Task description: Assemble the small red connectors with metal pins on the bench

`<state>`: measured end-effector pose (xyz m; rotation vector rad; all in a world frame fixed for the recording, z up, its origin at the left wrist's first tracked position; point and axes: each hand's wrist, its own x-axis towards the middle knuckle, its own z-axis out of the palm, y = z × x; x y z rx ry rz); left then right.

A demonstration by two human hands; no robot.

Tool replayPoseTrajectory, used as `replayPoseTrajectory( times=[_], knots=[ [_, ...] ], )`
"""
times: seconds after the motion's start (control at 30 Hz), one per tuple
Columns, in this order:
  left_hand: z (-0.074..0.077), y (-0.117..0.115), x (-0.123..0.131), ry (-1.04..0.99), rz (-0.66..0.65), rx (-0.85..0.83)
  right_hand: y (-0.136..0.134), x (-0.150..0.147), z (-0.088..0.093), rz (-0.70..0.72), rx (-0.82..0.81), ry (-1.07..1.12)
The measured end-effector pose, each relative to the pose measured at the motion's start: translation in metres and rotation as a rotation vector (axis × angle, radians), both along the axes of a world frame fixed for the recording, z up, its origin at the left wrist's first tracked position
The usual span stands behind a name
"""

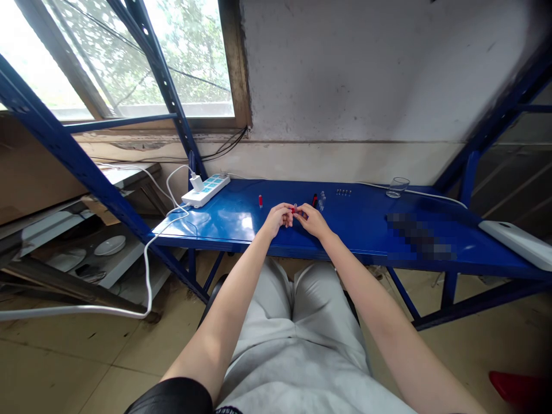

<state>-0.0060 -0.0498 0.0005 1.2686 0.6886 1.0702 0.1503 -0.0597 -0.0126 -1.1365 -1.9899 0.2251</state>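
one pale wall (345,75) and one window (198,57) back one glossy blue metal table (362,227). it bears one white power strip (207,190) and, at the right rear, one clear glass (397,187). two hands meet near the front edge, one red-and-white tube (260,201) to their left; left hand (279,218) and right hand (311,220) both pinch, fingertips closed, one small red piece (294,210) between them. from here i count five tiny pieces (344,192) toward the wall.

Single head-worn camera, facing forward and down.
It looks over the wearer's lap (319,299), near the blue table (366,218), wall (345,75) beyond.
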Motion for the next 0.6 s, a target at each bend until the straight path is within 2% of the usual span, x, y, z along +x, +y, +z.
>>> replayPoseTrajectory(
  times=[0.6],
  knots=[
    [-0.0058, 0.0029, 0.0016, -0.003, -0.014, 0.023, 0.0027, -0.0011, -0.0029, 0.053, -0.004, -0.029]
  ],
)
